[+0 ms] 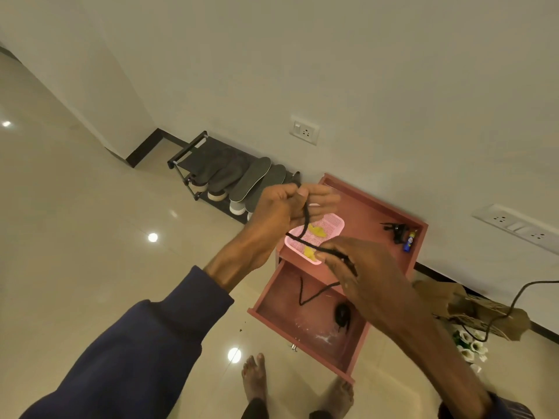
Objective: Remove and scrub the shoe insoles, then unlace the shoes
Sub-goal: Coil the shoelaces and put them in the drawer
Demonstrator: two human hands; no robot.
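A black shoelace (306, 220) stretches between both hands above a pink cabinet (375, 219). My left hand (281, 210) pinches its upper end, fingers closed around it. My right hand (360, 267) grips the lower part, and the lace's tail (311, 294) hangs down into the open drawer (281, 300). A bundled black lace (342, 317) lies in that drawer. Several dark insoles (251, 178) lean on a black shoe rack (193, 152) against the wall, with pale shoes (237, 207) under them.
A pink mesh basket (331, 225) holding something yellow sits on the cabinet top, beside a blue tube (410, 241) and a black clip. Wall sockets, a black cable (514, 300) and white flowers on the floor lie to the right. My bare feet (255, 379) stand below the drawer.
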